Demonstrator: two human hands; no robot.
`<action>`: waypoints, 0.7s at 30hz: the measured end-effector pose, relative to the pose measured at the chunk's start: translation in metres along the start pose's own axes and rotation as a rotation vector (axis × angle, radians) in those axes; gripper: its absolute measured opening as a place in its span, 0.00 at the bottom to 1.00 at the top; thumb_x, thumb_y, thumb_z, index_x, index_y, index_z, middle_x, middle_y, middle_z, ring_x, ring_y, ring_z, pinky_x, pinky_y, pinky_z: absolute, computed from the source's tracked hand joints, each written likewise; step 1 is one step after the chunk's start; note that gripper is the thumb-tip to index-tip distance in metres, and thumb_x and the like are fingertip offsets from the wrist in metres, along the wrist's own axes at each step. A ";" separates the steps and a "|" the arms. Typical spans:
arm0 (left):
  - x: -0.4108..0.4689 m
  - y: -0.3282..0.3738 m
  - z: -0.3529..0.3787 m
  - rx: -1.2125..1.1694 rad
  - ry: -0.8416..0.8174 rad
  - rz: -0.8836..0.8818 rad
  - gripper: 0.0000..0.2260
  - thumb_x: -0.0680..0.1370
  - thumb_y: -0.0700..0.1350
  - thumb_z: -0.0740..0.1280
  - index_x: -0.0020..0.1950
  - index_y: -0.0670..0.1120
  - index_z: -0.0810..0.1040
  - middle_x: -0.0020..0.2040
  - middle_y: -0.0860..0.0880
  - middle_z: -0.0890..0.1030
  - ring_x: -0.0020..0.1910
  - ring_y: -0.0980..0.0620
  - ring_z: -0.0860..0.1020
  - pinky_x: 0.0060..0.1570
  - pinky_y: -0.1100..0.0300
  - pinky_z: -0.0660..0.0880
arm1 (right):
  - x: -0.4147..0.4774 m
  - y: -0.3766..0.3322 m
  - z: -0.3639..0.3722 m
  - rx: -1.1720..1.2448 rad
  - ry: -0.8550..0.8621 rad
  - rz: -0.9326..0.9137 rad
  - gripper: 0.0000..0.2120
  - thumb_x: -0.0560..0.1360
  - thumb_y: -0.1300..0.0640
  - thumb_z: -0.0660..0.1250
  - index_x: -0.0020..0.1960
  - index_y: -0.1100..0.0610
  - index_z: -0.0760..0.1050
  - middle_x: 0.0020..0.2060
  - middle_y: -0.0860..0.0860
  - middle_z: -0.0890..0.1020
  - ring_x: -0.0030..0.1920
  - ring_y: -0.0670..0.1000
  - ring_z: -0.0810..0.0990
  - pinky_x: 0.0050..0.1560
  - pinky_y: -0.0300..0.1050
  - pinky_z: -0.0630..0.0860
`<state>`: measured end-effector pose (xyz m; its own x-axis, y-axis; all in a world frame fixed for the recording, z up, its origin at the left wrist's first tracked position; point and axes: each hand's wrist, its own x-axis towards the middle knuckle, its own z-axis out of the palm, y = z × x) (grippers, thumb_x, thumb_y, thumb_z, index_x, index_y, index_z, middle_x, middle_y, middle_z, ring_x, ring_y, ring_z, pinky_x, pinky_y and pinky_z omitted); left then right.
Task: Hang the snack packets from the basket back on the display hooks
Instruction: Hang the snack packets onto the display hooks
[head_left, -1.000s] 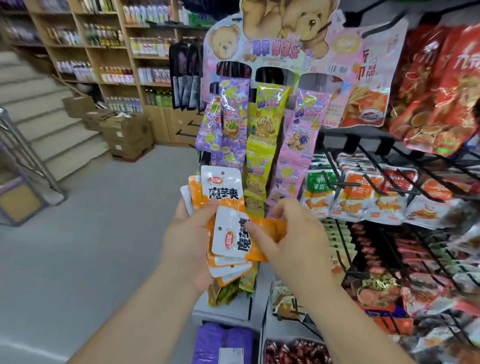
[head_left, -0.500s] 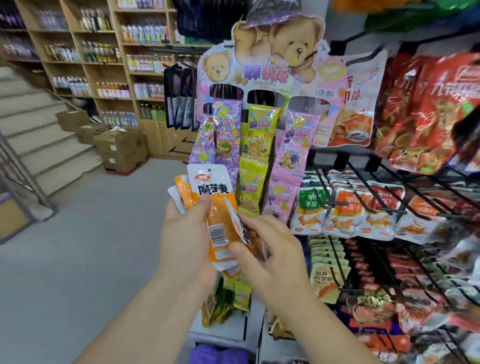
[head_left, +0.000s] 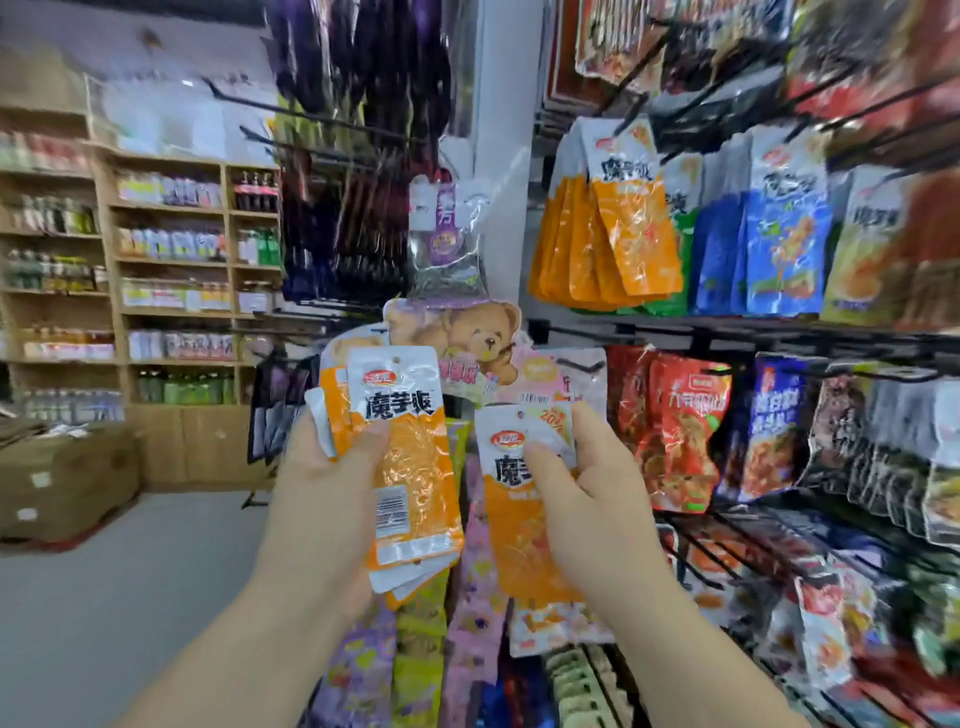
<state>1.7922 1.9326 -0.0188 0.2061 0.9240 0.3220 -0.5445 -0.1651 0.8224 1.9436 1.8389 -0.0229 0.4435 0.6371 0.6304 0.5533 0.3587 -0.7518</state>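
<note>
Left grip clamped round a fanned stack of orange packets, thumb across the front, right grip pinching a single orange packet near its top, matching packets hanging above, further right

Display hooks, orange packets hanging

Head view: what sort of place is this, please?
Most likely a small grocery or convenience shop. Snack packets hang in rows on black display hooks at the right, wooden shelves at the left carry bottles, and cardboard boxes stand on the floor.
</note>
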 end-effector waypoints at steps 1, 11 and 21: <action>0.006 0.006 0.006 -0.008 -0.013 0.020 0.09 0.85 0.41 0.64 0.58 0.54 0.81 0.47 0.48 0.86 0.41 0.46 0.84 0.41 0.44 0.83 | 0.006 -0.004 -0.006 0.007 0.032 -0.026 0.04 0.84 0.58 0.64 0.57 0.58 0.75 0.52 0.62 0.73 0.51 0.65 0.72 0.42 0.61 0.69; 0.048 0.065 0.081 -0.065 -0.177 0.203 0.10 0.85 0.39 0.64 0.56 0.54 0.80 0.46 0.47 0.86 0.40 0.44 0.84 0.39 0.40 0.83 | 0.104 -0.091 -0.073 0.015 0.256 -0.249 0.15 0.80 0.45 0.67 0.49 0.59 0.77 0.37 0.64 0.79 0.33 0.57 0.74 0.33 0.61 0.75; 0.059 0.074 0.110 -0.038 -0.188 0.241 0.09 0.85 0.40 0.64 0.58 0.53 0.79 0.51 0.45 0.87 0.45 0.44 0.87 0.41 0.43 0.85 | 0.182 -0.122 -0.089 -0.028 0.296 -0.033 0.15 0.84 0.51 0.64 0.50 0.64 0.74 0.32 0.51 0.63 0.28 0.49 0.61 0.28 0.41 0.60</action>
<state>1.8534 1.9371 0.1124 0.2121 0.7794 0.5896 -0.6253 -0.3554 0.6947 2.0202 1.8504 0.2006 0.6087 0.3972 0.6868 0.5887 0.3543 -0.7266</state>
